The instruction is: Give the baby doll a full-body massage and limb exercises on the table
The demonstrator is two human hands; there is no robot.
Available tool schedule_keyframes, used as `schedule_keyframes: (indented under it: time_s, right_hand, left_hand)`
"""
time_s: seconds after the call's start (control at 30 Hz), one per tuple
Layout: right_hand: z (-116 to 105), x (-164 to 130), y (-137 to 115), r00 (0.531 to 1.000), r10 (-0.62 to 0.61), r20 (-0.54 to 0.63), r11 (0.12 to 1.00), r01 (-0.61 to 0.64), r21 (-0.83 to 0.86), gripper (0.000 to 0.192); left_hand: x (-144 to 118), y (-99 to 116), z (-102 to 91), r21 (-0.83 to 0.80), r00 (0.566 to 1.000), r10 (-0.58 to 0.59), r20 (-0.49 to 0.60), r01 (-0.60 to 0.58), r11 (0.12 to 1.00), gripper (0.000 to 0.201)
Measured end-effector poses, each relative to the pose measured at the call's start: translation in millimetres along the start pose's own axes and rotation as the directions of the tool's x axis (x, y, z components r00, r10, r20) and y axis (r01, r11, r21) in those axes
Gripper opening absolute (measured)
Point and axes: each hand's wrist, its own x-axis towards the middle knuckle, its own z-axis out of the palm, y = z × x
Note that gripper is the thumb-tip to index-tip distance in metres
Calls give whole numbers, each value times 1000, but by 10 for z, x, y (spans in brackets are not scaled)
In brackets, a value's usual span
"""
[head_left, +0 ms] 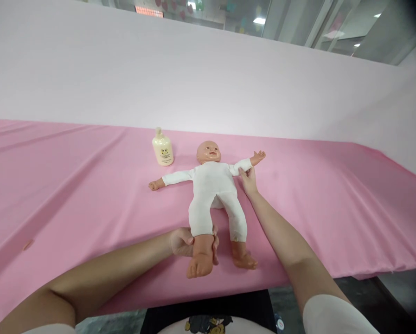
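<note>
A baby doll (214, 178) with a white cloth body and bare plastic head, hands and feet lies face up, arms spread, its feet toward me. My left hand (184, 242) is wrapped round the lower leg on the left, above the foot; that leg looks slightly raised. The thumb shows in front and the fingertips come out on the inner side. My right hand (248, 180) is closed at the doll's outstretched arm on the right, gripping its white sleeve from below. Part of the fingers there is hidden behind the arm.
A cream-coloured pump bottle (163, 148) with a dark printed label stands left of the doll's head. Pink cloth (89, 185) with folds covers the table. A white wall (208, 88) rises behind it, with glass above. The table's front edge runs close to my body.
</note>
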Motion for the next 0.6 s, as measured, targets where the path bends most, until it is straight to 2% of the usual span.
schedule_keyframes:
  time_s: [0.1, 0.2, 0.33, 0.43, 0.6]
  right_hand:
    - [39, -55, -5, 996, -82, 24, 995, 83, -59, 45]
    - [90, -115, -22, 983, -157, 99, 976, 169, -133, 48]
    - [143, -184, -77, 933, -249, 261, 914, 316, -255, 53]
    - [150, -207, -134, 875, -311, 372, 836, 438, -330, 46]
    - [135, -197, -238, 751, -358, 555, 716, 602, -352, 35]
  left_hand:
    - [-5, 11, -25, 20, 994, -38, 99, 36, 999, 56]
    - [-26, 32, -85, 11, 994, 13, 107, -14, 1000, 59]
    - [-55, 93, -190, -24, 997, 59, 48, -58, 998, 61]
    - [-61, 146, -255, -27, 999, 52, -6, -52, 998, 60]
    - [-17, 208, -230, -29, 970, 116, -213, -125, 992, 50]
